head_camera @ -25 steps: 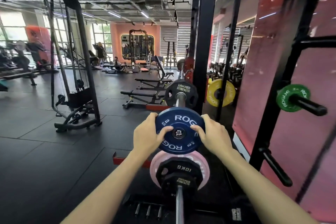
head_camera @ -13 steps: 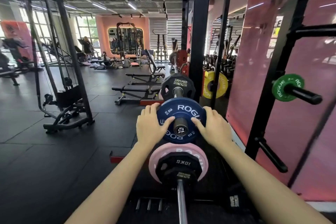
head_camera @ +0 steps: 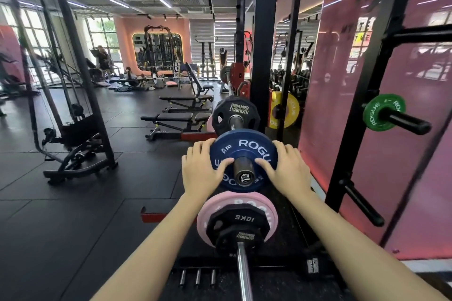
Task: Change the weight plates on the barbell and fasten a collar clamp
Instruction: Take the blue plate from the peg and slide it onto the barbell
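gym floor – both hands grip blue plate on barbell sleeve, pointing at camera

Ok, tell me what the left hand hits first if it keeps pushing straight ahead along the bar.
The left hand grips the blue plate on the bar end. Straight ahead, that plate would probably meet the black plate first, though depth is hard to judge.

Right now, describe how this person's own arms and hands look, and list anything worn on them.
Both forearms enter from the bottom of the head view, bare along all that shows: no sleeves reach into the frame. The left hand and right hand are ungloved. No rings, watch, wristbands or straps can be seen on either wrist or on the fingers that show.
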The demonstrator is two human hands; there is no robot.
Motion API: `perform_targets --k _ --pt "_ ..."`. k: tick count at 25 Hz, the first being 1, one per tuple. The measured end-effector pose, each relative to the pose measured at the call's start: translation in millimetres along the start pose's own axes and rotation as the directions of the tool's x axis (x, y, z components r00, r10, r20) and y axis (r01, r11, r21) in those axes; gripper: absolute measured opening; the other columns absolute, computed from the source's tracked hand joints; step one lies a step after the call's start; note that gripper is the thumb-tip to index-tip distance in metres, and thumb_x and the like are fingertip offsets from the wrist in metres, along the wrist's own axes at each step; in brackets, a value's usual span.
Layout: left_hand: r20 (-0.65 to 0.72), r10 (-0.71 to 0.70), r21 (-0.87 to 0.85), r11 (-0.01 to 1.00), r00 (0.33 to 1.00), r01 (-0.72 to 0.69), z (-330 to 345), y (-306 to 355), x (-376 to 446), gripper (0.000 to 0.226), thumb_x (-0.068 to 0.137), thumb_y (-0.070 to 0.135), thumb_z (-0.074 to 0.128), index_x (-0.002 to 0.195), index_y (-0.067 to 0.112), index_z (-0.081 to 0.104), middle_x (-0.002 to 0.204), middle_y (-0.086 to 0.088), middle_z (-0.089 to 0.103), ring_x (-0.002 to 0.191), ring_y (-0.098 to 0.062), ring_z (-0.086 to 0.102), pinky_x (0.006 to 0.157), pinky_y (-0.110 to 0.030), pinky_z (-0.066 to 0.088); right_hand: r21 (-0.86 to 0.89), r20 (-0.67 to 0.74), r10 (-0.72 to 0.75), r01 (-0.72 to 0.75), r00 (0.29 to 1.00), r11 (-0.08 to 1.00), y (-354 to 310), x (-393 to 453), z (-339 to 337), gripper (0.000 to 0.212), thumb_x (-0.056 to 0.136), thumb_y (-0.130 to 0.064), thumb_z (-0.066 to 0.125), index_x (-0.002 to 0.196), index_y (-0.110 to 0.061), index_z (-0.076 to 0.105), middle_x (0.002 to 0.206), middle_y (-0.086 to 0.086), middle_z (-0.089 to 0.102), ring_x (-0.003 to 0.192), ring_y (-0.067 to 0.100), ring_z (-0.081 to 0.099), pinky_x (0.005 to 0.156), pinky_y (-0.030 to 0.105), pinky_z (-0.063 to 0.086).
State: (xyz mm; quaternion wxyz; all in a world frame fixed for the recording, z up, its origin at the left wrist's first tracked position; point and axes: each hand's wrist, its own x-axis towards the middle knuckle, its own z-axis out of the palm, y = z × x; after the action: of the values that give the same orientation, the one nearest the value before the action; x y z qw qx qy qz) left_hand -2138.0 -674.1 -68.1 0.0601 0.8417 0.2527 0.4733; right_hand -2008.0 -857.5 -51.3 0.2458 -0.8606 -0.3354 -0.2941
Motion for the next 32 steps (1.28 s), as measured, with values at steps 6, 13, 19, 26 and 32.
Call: perform_targets --k 6,13,19,26,32 --pt "0.023 -0.089 -0.070 0.993 0.996 0.091 28.8 -8.4 21.6 0.068 0.081 0.071 0.060 0.132 0.028 0.054 0.119 0.001 0.058 0.108 -0.022 0.054 0.088 -0.040 0.043 -0.011 0.011 -0.006 0.006 1.000 1.000 8.8 30.7 30.0 0.069 0.084 -0.071 0.049 0.130 -0.020 0.050 0.107 0.006 0.058 0.102 0.028 0.055 0.069 0.037 0.050" --pt "0.031 -0.130 -0.070 0.989 0.991 0.132 88.5 -26.1 73.4 0.067 0.082 0.071 0.057 0.137 0.032 0.051 0.118 0.003 0.056 0.110 -0.018 0.051 0.091 -0.037 0.040 -0.007 0.010 -0.058 0.058 0.998 0.998 29.0 98.8 85.4 0.071 0.083 -0.075 0.046 0.131 -0.024 0.051 0.107 0.004 0.058 0.103 0.026 0.055 0.066 0.034 0.049" --pt "0.036 -0.192 -0.053 0.980 0.981 0.194 150.5 -45.3 126.1 0.070 0.081 0.074 0.056 0.139 0.037 0.047 0.119 0.003 0.054 0.113 -0.018 0.051 0.093 -0.039 0.042 0.003 0.056 -0.052 0.052 0.997 0.999 40.3 164.8 134.5 0.081 0.082 -0.077 0.044 0.140 -0.022 0.045 0.116 0.003 0.056 0.109 0.023 0.053 0.073 0.034 0.052" --pt "0.061 -0.314 -0.056 0.946 0.947 0.318 194.0 -55.1 165.3 0.092 0.075 0.079 0.055 0.147 0.024 0.038 0.133 -0.002 0.050 0.124 -0.022 0.046 0.099 -0.043 0.039 -0.024 0.061 -0.030 0.031 0.998 0.999 43.8 214.2 169.8 0.091 0.078 -0.079 0.046 0.140 -0.013 0.041 0.121 0.007 0.052 0.113 0.025 0.049 0.074 0.035 0.052" --pt "0.076 -0.266 -0.010 0.964 0.961 0.267 193.5 -62.7 169.0 0.093 0.076 0.080 0.054 0.142 0.016 0.043 0.132 -0.005 0.054 0.121 -0.026 0.049 0.095 -0.045 0.041 -0.029 0.084 0.043 -0.041 0.996 0.999 40.0 211.8 169.6 0.093 0.077 -0.081 0.046 0.140 -0.013 0.038 0.124 0.007 0.052 0.116 0.026 0.049 0.080 0.037 0.051"
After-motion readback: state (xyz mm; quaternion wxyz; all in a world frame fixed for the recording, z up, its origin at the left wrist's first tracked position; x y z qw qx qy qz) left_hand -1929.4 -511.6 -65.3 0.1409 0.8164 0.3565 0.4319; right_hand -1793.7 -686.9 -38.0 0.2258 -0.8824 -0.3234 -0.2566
